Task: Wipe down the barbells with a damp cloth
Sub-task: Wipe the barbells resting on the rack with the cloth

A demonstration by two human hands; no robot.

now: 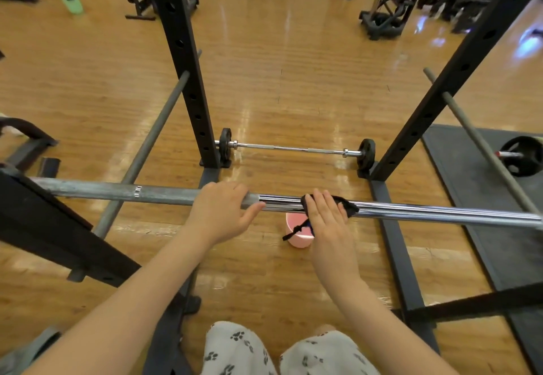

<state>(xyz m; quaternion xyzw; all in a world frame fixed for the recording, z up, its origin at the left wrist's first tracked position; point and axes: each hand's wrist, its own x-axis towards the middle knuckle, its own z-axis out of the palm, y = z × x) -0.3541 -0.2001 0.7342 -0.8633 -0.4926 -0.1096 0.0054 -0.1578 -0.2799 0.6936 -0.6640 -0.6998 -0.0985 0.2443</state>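
A long steel barbell [426, 211] lies across the black rack at waist height, dull grey on its left part and shiny chrome on its right. My left hand [224, 213] grips the bar where the two finishes meet, fingers over the top and thumb toward the chrome. My right hand [326, 216] presses a dark cloth [348, 205] onto the chrome part with straight fingers; the cloth drapes over the bar and a strand hangs below. A small barbell [293, 149] with black plates lies on the floor beyond.
A pink bucket [298, 233] stands on the wooden floor right under the bar. Black rack uprights [188, 81] rise left and right, with grey safety rods [147, 145] slanting along each side. A black mat [482, 192] with another plate-loaded bar lies at right.
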